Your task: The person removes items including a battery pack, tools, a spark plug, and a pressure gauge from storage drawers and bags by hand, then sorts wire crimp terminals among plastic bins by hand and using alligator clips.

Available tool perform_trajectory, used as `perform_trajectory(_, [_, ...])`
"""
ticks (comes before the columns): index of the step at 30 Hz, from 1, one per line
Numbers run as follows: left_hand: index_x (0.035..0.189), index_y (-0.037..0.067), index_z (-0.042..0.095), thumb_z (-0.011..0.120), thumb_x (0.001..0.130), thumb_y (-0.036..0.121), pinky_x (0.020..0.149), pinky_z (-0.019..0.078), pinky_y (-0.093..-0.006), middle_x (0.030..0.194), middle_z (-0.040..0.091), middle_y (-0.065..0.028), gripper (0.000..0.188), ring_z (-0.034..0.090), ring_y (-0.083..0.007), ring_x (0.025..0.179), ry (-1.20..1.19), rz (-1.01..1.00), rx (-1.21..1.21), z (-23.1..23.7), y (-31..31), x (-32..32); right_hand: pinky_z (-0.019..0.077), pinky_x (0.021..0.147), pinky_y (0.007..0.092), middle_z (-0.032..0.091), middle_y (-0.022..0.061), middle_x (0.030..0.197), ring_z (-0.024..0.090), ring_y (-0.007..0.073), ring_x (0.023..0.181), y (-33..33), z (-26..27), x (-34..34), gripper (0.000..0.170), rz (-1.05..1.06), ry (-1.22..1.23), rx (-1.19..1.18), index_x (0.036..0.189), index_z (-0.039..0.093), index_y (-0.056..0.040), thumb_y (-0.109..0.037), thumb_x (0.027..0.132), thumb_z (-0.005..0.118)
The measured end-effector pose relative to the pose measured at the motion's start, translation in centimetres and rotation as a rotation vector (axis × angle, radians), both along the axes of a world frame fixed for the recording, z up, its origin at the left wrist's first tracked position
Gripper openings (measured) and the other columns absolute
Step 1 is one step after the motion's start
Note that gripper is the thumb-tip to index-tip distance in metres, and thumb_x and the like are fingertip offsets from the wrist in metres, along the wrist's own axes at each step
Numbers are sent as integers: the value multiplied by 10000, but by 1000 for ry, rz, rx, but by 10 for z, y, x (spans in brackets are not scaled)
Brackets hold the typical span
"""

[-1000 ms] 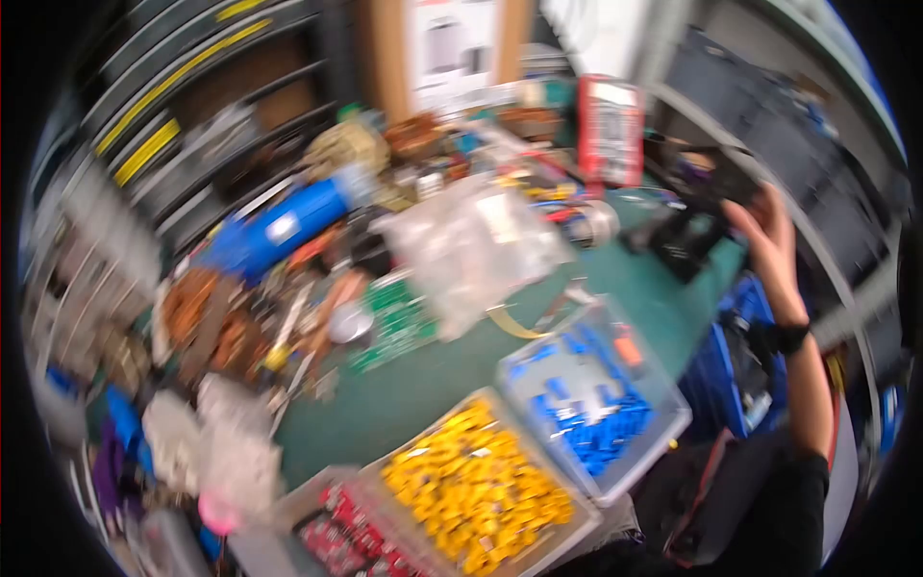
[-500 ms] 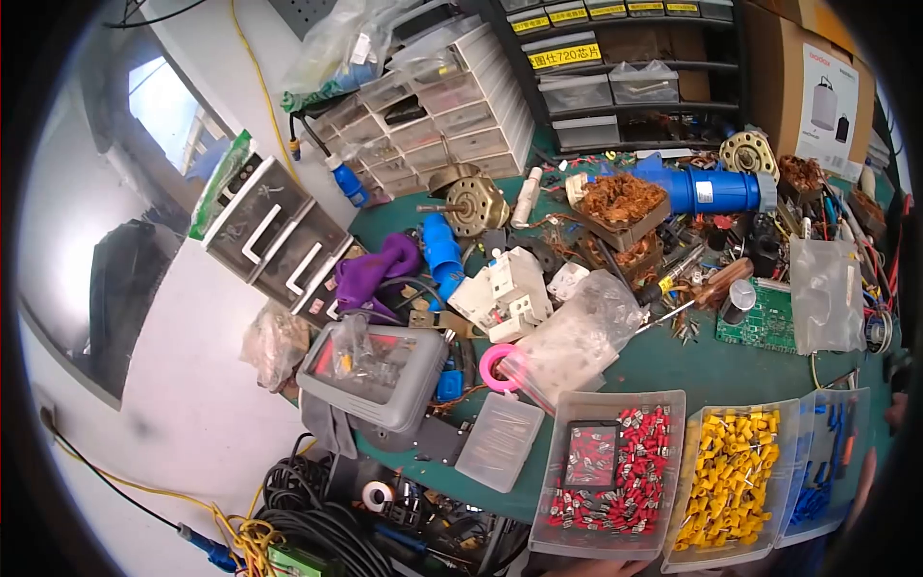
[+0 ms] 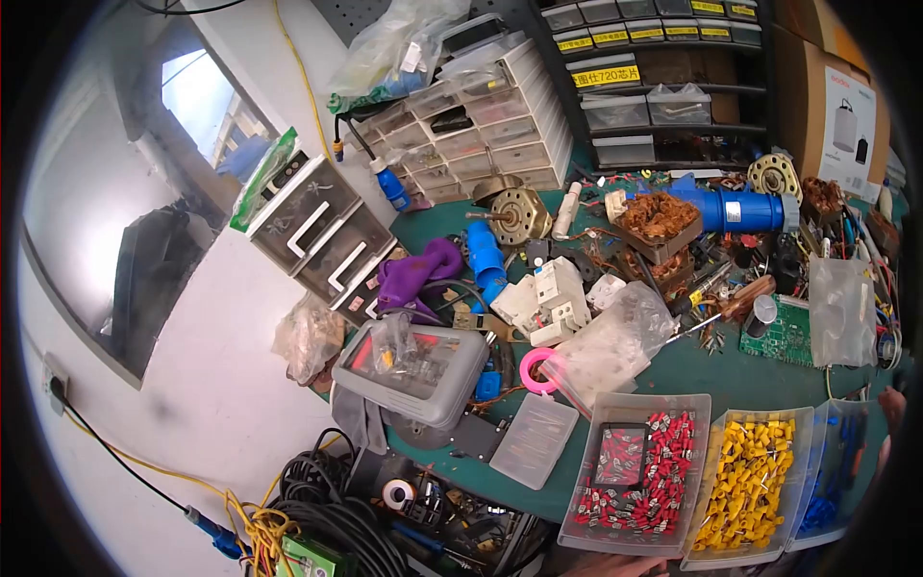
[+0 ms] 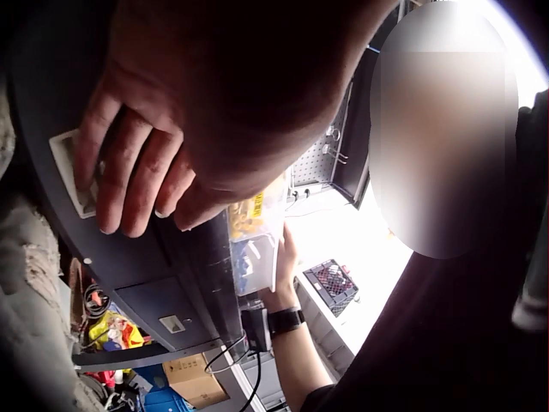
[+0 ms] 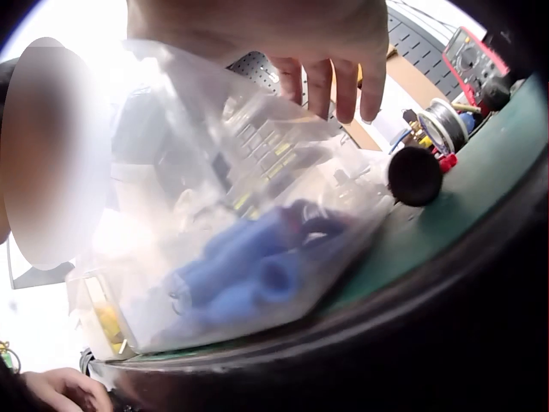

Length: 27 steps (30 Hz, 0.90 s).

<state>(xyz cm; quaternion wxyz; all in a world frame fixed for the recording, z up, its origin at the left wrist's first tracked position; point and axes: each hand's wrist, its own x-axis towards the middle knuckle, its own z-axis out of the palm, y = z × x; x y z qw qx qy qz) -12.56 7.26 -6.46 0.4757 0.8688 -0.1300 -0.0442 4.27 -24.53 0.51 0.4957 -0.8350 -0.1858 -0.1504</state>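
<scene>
Three clear plastic bins stand side by side at the front of the green bench. The left bin [image 3: 586, 524] holds red crimp terminals [image 3: 668, 462], the middle one yellow terminals [image 3: 745, 481], the right one blue terminals [image 5: 240, 270]. My left hand [image 4: 150, 129] hangs below the bench edge, fingers loosely extended across a drawer's recessed pull [image 4: 73, 172]; in the head view it shows only under the left bin. My right hand [image 5: 330, 64] is beside the blue bin, straight fingers overlapping its far rim, holding nothing visible. The head view catches it only at the right edge.
A flat clear box [image 3: 534, 438] and a grey case [image 3: 413, 370] lie left of the bins. Behind are a pink ring [image 3: 540, 371], a plastic bag [image 3: 615, 351], a green circuit board [image 3: 784, 332] and a blue connector [image 3: 735, 210]. Coiled black cable [image 3: 332, 514] fills the lower left.
The head view has swung left. My right hand, earlier raised by black items at the far right, is now beside the blue bin. My left hand shows more below the red terminals' bin.
</scene>
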Motion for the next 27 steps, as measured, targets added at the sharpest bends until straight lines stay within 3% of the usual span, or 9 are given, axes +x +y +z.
perform_trajectory(8, [1132, 39, 610, 575, 962, 259, 593, 453, -330, 798, 660, -128, 280, 616, -238, 669, 387, -377, -116, 78, 46, 9, 440, 928, 380, 612, 161, 1138, 578, 259, 1036, -28, -29, 24, 441, -145, -112, 131, 1177, 569, 38, -341, 985, 452])
perform_trajectory(11, [1119, 23, 614, 591, 954, 244, 589, 460, -316, 810, 664, -114, 277, 627, -226, 681, 443, -235, -134, 114, 67, 8, 441, 823, 336, 608, 93, 965, 556, 185, 877, -12, -24, 18, 397, -269, -112, 78, 1122, 601, 31, -311, 1009, 435])
perform_trajectory(14, [1132, 25, 627, 634, 924, 155, 590, 463, -303, 786, 655, -95, 245, 611, -189, 660, 101, 59, -112, 122, 78, 5, 397, 717, 289, 524, 33, 818, 464, 126, 743, -16, -16, 13, 387, -210, -39, -3, 1121, 603, 28, -303, 1013, 433])
perform_trajectory(15, [1115, 25, 639, 639, 920, 142, 601, 465, -296, 812, 657, -106, 228, 611, -192, 679, 150, 121, -40, 133, 84, 7, 318, 612, 249, 430, -13, 741, 351, 83, 651, -11, -14, 13, 354, -247, -12, 51, 1118, 603, 19, -280, 1013, 445])
perform_trajectory(17, [1087, 15, 663, 683, 881, 105, 658, 482, -284, 942, 663, -135, 226, 624, -215, 775, 347, 224, 46, 157, 98, 13, 302, 588, 239, 446, -14, 744, 348, 74, 636, -19, -23, 14, 340, -258, 16, 120, 1116, 604, 15, -271, 1010, 455])
perform_trajectory(19, [1091, 26, 658, 672, 891, 116, 632, 479, -256, 805, 660, -65, 220, 611, -96, 705, 159, 300, 35, 147, 107, 15, 278, 549, 216, 496, -10, 764, 342, 55, 608, -25, -31, 16, 312, -258, 6, 182, 1116, 602, 8, -253, 1003, 477])
perform_trajectory(24, [1131, 17, 651, 661, 901, 106, 675, 443, -216, 776, 600, 28, 247, 524, -39, 715, 64, 504, 174, 159, 142, 56, 298, 571, 210, 547, 1, 819, 382, 53, 638, -18, -30, 11, 316, -299, -29, 132, 1131, 587, 0, -264, 1000, 475])
perform_trajectory(26, [1146, 13, 634, 651, 913, 128, 682, 433, -207, 804, 596, 39, 260, 514, -35, 727, 32, 543, 225, 164, 164, 74, 350, 580, 212, 552, 6, 803, 434, 80, 622, -2, -24, 12, 258, -354, -38, 272, 1002, 580, -15, -237, 1004, 450])
perform_trajectory(27, [1146, 15, 630, 649, 914, 131, 677, 431, -207, 805, 592, 42, 260, 510, -33, 724, 9, 560, 255, 165, 176, 84, 456, 681, 330, 607, 95, 1083, 563, 246, 888, -26, -32, 14, 416, -287, -7, 97, 1236, 586, -55, -377, 988, 494])
